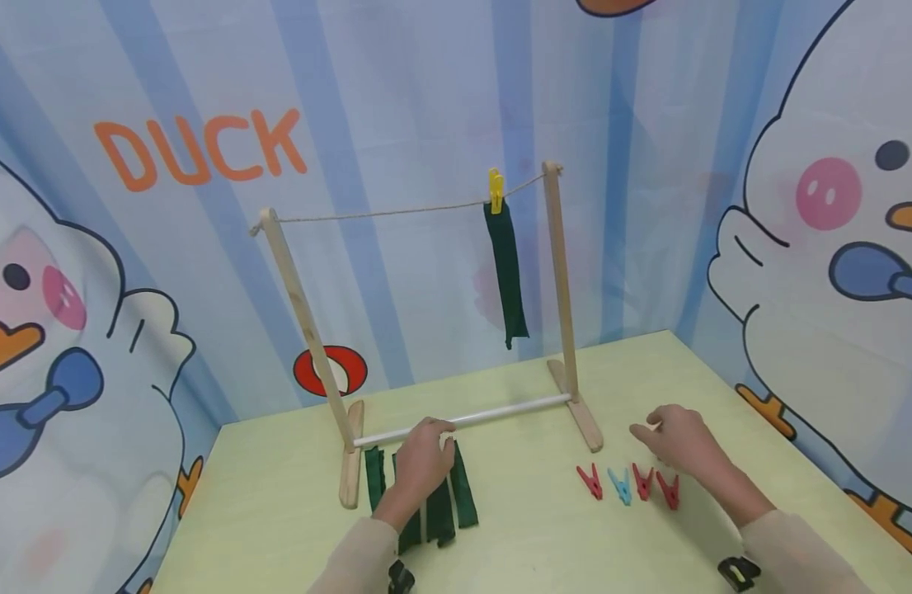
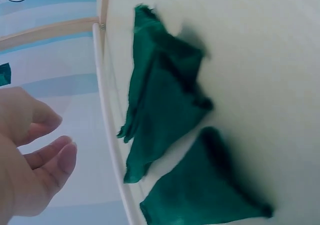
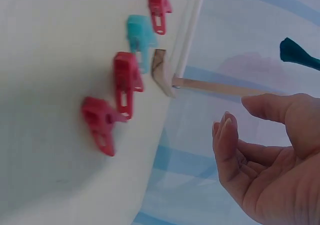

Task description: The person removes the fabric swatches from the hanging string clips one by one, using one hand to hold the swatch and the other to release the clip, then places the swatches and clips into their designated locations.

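Note:
My left hand (image 1: 422,464) hovers over several dark green cloth strips (image 1: 465,488) on the table. In the left wrist view its thumb and fingertips stand slightly apart with nothing between them, and the green cloths (image 2: 165,115) lie beside it. Off to the right, my right hand (image 1: 682,439) is above a row of clothespins, its thumb and fingers apart and holding nothing. That row has three red clothespins (image 1: 642,482) and a blue clothespin (image 1: 620,487). Another green strip (image 1: 506,272) hangs from the string, pinned by a yellow clothespin (image 1: 495,191).
A wooden stand carries the string (image 1: 382,214) between a left post (image 1: 300,305) and a right post (image 1: 561,280). A white rod (image 1: 511,410) joins their feet low over the pale table (image 1: 278,511). A duck-printed curtain (image 1: 411,99) rises behind and at the sides.

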Tool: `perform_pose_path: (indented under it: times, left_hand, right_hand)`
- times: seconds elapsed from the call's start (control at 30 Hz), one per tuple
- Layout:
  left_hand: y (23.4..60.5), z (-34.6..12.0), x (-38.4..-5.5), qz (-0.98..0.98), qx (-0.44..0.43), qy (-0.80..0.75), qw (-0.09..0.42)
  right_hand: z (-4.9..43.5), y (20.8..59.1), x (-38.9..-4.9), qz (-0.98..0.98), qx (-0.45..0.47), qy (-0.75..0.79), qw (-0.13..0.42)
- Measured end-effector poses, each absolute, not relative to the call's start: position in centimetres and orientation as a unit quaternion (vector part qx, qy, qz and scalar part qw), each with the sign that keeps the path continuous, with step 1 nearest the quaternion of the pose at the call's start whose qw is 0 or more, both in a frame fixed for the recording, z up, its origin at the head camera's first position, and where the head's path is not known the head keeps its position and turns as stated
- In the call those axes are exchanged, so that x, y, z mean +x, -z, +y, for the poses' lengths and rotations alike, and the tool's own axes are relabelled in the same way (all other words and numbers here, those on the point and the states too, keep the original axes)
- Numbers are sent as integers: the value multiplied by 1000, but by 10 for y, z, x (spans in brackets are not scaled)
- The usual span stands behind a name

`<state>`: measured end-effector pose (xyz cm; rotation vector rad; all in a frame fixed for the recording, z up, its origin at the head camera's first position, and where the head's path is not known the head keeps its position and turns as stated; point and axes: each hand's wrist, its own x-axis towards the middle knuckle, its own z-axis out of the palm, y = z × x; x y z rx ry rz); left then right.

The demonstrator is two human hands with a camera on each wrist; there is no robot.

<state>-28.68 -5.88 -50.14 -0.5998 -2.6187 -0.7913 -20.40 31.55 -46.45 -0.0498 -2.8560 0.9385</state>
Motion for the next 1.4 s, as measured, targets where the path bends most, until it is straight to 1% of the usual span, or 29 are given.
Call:
perform_pose_path:
  times: [0.23,0.5,0.7,0.97,1.4]
  left_hand:
    - [491,-62,-298,-899,-216,335,180]
    - [481,-64,-307,-847,-252,426,194]
    - [461,-59,-313,-826,-257,465,189]
    - [437,-52,-321,-821,-247,484,178]
    - [411,-32,-339,-795,-244,520,193]
  right_hand:
    - [305,443,-213,-944,20,-304,124]
    - [295,427,-220,-938,25,-313,145]
    - [287,411,-230,-935,40,-311,168]
    - [281,387,-236,-924,47,-329,189]
    - [257,338,-250,-907,59,-356,218]
